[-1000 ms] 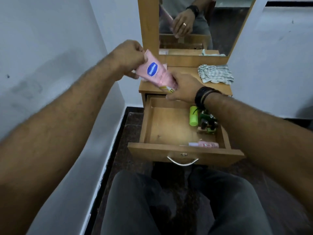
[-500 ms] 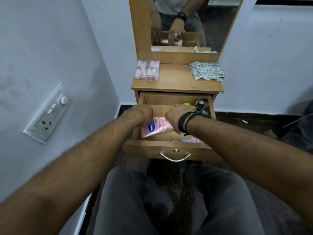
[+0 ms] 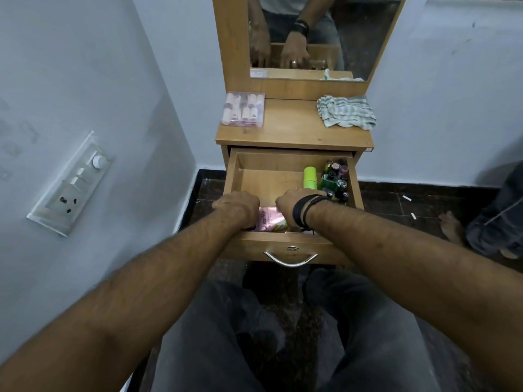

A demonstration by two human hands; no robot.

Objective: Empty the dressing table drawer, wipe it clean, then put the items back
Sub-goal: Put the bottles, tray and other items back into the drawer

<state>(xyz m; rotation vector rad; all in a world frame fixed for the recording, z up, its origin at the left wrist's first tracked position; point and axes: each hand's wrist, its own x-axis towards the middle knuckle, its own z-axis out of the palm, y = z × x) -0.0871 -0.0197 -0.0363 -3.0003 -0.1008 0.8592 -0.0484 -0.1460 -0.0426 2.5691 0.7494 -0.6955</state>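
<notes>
The wooden drawer (image 3: pixel 283 244) of the dressing table stands pulled out. Both hands reach into its front part. My left hand (image 3: pixel 237 207) and my right hand (image 3: pixel 294 205) hold a pink tube (image 3: pixel 268 220) low against the drawer's front wall; the fingers are hidden behind the knuckles. A green bottle (image 3: pixel 310 176) and a cluster of small nail polish bottles (image 3: pixel 336 179) sit at the drawer's right side. On the tabletop lie a clear box of pink nails (image 3: pixel 243 108) at the left and a striped cloth (image 3: pixel 346 111) at the right.
A mirror (image 3: pixel 325 35) rises behind the tabletop and reflects both hands. A switch and socket panel (image 3: pixel 70 182) is on the left wall. Another person's foot (image 3: pixel 452 227) rests on the dark floor at the right. My knees sit just below the drawer handle (image 3: pixel 291 258).
The pink tube has come down from above the tabletop into the drawer, and both hands have lowered it toward the drawer's front. The head has tilted down.
</notes>
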